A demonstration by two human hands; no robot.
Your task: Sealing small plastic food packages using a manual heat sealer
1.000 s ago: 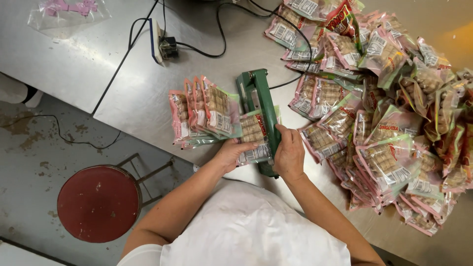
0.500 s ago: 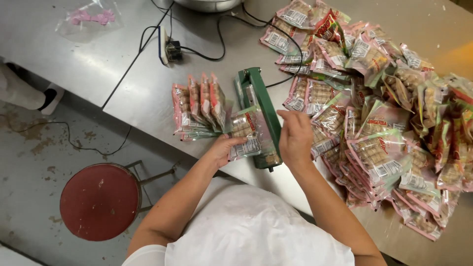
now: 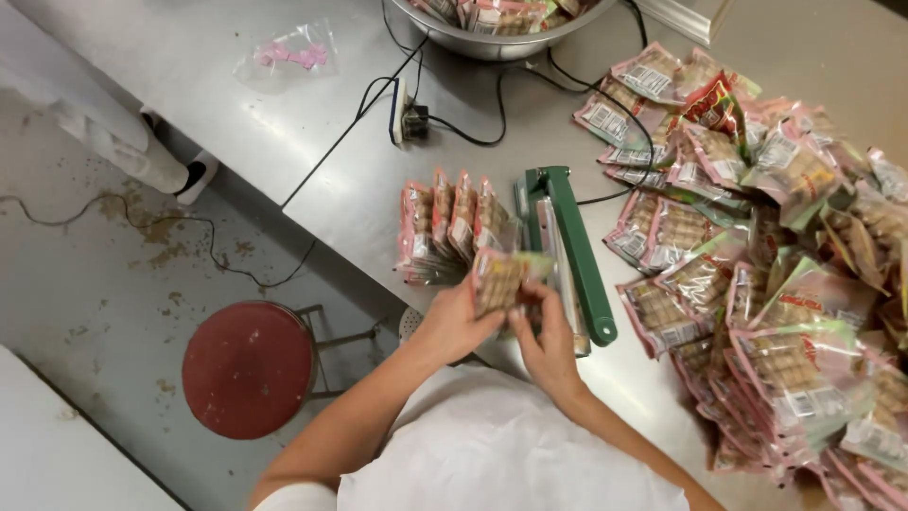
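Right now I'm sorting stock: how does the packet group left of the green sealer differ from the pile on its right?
The left row is small and tidy, its packets standing on edge side by side; the right pile is far larger, its packets lying flat, overlapping loosely. The left row sits nearest the left hand; the right pile spreads beyond the right hand. Both hold similar biscuit-filled clear packets on the steel table.

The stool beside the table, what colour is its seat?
Red, on the stool, seen best in the head view.

Both hands — left hand (image 3: 454, 322) and right hand (image 3: 549, 345) — hold one snack packet (image 3: 499, 279) over the steel counter (image 3: 236, 104), beside a green heat sealer (image 3: 572, 251); a sealed row (image 3: 445, 227) stands left, a loose heap (image 3: 776, 284) lies right.
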